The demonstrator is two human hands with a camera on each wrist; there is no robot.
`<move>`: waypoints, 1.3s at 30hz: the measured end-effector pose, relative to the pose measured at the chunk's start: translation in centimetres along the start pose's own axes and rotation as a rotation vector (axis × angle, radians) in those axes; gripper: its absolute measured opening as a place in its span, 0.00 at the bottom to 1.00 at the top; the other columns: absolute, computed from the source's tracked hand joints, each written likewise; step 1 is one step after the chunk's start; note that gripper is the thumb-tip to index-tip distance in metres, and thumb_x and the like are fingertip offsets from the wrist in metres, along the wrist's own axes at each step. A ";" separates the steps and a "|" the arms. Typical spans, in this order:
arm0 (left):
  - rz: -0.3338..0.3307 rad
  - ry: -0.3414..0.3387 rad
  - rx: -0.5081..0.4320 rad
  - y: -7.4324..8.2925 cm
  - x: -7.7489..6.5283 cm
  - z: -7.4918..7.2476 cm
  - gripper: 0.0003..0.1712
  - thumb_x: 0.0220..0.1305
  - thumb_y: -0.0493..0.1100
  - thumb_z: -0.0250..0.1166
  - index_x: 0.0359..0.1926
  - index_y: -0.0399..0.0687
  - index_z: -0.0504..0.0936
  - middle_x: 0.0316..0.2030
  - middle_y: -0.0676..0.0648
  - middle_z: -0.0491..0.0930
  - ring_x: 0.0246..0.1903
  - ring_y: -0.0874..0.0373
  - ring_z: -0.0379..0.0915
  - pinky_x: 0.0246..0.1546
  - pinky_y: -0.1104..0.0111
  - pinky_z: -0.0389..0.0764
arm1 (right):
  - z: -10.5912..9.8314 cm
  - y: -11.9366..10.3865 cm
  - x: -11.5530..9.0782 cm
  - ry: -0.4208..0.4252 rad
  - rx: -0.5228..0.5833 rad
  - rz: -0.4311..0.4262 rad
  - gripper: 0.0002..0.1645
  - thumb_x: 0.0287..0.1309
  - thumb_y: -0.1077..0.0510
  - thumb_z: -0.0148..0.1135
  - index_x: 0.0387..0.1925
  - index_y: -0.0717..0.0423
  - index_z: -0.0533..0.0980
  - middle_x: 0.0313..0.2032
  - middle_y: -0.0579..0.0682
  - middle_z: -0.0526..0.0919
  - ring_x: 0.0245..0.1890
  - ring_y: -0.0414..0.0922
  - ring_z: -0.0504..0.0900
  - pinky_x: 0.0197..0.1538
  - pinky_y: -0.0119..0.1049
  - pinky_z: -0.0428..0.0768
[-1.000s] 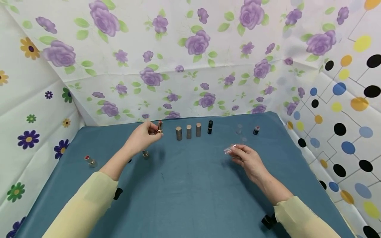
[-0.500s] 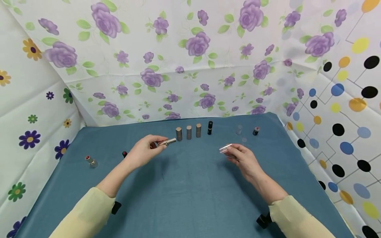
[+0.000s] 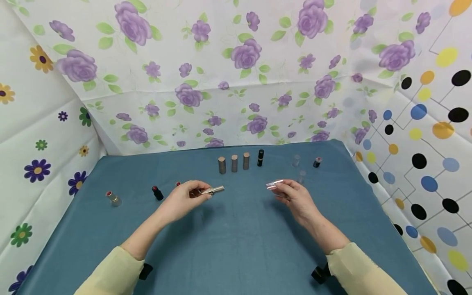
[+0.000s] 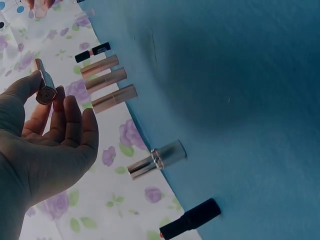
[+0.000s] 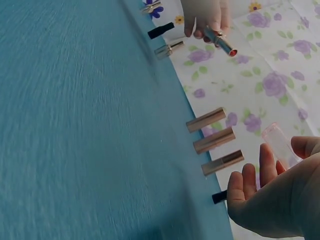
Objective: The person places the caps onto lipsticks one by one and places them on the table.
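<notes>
In the head view, my left hand (image 3: 186, 199) pinches an uncapped lipstick (image 3: 217, 189), tilted nearly flat and pointing right. Its red tip shows in the right wrist view, on the lipstick (image 5: 227, 47). Thumb and fingers of my right hand (image 3: 298, 200) pinch a clear cap (image 3: 273, 185). The cap's end faces the lipstick, with a gap between them. Both hands are raised above the blue cloth. Behind my left hand stands another lipstick (image 3: 178, 184), mostly hidden. A black lipstick (image 3: 157, 193) and a clear-based lipstick (image 3: 113, 199) with red tips stand further left.
Three brownish-gold lipstick tubes (image 3: 234, 163) stand in a row at the back of the blue cloth (image 3: 236, 246), beside a black tube (image 3: 260, 158). Clear caps (image 3: 296, 160) and a short black piece with a reddish top (image 3: 317, 162) are at the back right.
My left hand has come nearer and slightly right, tipping the lipstick from upright to nearly flat. My right hand has moved left with the clear cap, narrowing the gap.
</notes>
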State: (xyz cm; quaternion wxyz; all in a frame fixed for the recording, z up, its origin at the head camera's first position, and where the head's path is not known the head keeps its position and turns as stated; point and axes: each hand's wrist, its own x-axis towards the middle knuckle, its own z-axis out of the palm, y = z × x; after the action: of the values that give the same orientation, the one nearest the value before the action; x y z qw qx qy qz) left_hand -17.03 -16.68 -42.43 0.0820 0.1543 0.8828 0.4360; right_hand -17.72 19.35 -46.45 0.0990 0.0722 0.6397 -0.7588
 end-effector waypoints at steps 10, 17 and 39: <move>-0.013 0.001 -0.026 0.4 0.3 1.8 0.15 0.69 0.51 0.70 0.53 0.55 0.85 0.45 0.52 0.80 0.40 0.54 0.74 0.40 0.59 0.78 | 1.6 0.6 -0.1 -0.050 0.030 -0.011 0.27 0.71 0.54 0.65 0.62 0.66 0.70 0.52 0.54 0.82 0.59 0.53 0.80 0.66 0.51 0.74; -0.010 -0.030 -0.058 1.1 1.0 3.1 0.14 0.69 0.51 0.70 0.52 0.54 0.86 0.43 0.53 0.81 0.38 0.55 0.74 0.39 0.60 0.77 | 2.6 0.8 -0.2 -0.065 0.021 -0.013 0.30 0.70 0.53 0.66 0.63 0.68 0.69 0.53 0.55 0.81 0.57 0.52 0.80 0.66 0.52 0.73; -0.010 -0.064 -0.119 2.1 1.7 4.2 0.12 0.70 0.49 0.69 0.52 0.53 0.86 0.41 0.52 0.81 0.37 0.54 0.74 0.37 0.60 0.77 | 6.0 1.6 -0.9 -0.115 0.054 -0.017 0.25 0.68 0.56 0.67 0.60 0.64 0.73 0.48 0.52 0.83 0.55 0.53 0.82 0.63 0.51 0.76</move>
State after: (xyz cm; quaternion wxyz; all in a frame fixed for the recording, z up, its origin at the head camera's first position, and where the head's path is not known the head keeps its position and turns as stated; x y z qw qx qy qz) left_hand -17.06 -11.74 -43.39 0.1213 0.1586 0.8531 0.4820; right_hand -16.32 13.27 -46.73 0.1271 0.0257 0.6129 -0.7794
